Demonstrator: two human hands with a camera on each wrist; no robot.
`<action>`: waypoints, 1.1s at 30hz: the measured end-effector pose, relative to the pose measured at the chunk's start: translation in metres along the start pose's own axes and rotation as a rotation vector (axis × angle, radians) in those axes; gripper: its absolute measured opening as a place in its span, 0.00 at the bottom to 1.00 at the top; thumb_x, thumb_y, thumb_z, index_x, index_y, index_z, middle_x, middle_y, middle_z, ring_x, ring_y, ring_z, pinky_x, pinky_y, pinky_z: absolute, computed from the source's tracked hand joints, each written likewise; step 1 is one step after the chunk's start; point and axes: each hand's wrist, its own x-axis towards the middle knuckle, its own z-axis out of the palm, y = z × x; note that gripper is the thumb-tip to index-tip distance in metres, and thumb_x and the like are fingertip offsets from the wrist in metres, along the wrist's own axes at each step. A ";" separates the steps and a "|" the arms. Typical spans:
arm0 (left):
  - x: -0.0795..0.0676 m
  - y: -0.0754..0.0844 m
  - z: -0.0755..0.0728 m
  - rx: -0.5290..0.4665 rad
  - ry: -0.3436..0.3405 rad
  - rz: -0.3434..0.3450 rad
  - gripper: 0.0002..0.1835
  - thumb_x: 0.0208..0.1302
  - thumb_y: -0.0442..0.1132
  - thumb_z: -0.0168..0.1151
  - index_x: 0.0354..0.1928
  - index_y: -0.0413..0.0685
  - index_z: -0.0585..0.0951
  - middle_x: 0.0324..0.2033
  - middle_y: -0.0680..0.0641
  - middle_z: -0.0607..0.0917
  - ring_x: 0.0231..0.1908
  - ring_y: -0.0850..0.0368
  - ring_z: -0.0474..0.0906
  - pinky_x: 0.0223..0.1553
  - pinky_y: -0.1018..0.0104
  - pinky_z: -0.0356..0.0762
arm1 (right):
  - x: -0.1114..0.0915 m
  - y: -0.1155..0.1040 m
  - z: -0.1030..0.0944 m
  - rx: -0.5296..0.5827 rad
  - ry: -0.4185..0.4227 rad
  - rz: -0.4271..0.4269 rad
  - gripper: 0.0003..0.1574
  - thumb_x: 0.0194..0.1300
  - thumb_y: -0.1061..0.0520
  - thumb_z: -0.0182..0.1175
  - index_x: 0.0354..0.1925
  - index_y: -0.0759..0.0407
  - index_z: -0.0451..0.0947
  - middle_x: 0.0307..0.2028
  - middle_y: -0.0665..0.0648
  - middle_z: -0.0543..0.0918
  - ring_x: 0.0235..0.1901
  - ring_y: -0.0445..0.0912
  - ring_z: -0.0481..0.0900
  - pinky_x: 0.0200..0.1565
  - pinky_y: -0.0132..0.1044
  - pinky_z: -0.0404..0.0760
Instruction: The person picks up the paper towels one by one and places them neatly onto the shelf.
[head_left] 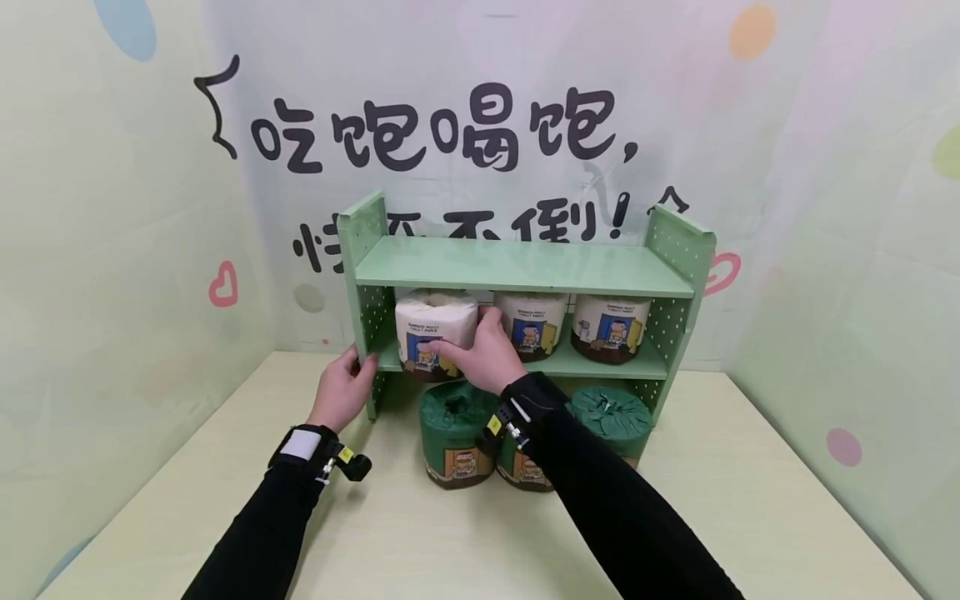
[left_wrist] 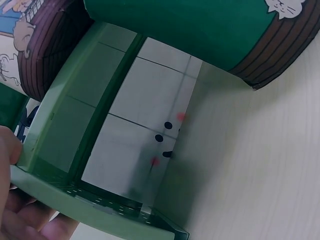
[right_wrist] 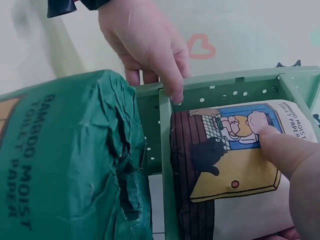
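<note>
A white-topped toilet paper roll point(head_left: 427, 315), printed with a cartoon figure and a blue door, is at the left end of the green shelf rack's point(head_left: 525, 267) middle board. My right hand point(head_left: 489, 358) grips it from the right, thumb point(right_wrist: 285, 150) across its printed front. My left hand point(head_left: 342, 393) holds the front edge of the rack's left side panel. In the left wrist view, its fingers point(left_wrist: 35, 220) go behind that panel, with the thumb on the near side.
Two similar white rolls, one in the middle point(head_left: 531, 325) and one at the right point(head_left: 611, 327), share the board. Green-wrapped rolls stand below on the pale table point(head_left: 375, 533): one at left point(head_left: 453, 429), one partly behind my right forearm point(head_left: 521, 468), one at right point(head_left: 613, 417). A printed backdrop point(head_left: 465, 50) rises behind.
</note>
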 end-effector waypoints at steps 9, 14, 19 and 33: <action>-0.001 -0.002 0.001 -0.005 0.008 0.004 0.19 0.78 0.46 0.49 0.59 0.42 0.76 0.28 0.43 0.77 0.24 0.52 0.71 0.20 0.65 0.70 | 0.008 -0.001 0.001 -0.082 -0.024 0.010 0.57 0.66 0.35 0.62 0.72 0.66 0.44 0.56 0.65 0.69 0.54 0.50 0.71 0.52 0.45 0.72; 0.000 -0.001 0.001 -0.009 0.010 0.007 0.19 0.78 0.46 0.49 0.61 0.42 0.76 0.28 0.43 0.78 0.25 0.52 0.71 0.19 0.66 0.71 | 0.016 -0.003 0.002 -0.084 -0.020 0.011 0.56 0.67 0.35 0.62 0.73 0.63 0.45 0.59 0.65 0.67 0.56 0.51 0.69 0.53 0.45 0.72; 0.000 0.000 0.000 -0.008 0.008 0.011 0.19 0.78 0.45 0.49 0.60 0.41 0.76 0.26 0.43 0.76 0.23 0.52 0.70 0.18 0.68 0.69 | 0.022 -0.003 0.004 -0.081 -0.026 -0.001 0.53 0.69 0.38 0.61 0.74 0.61 0.46 0.63 0.65 0.65 0.60 0.52 0.67 0.57 0.46 0.71; 0.000 0.003 0.000 -0.006 0.007 0.004 0.19 0.78 0.46 0.50 0.59 0.41 0.77 0.31 0.38 0.80 0.26 0.51 0.72 0.23 0.62 0.72 | 0.030 -0.002 0.010 -0.120 -0.073 0.046 0.49 0.74 0.39 0.54 0.75 0.64 0.44 0.47 0.62 0.74 0.38 0.48 0.75 0.38 0.41 0.69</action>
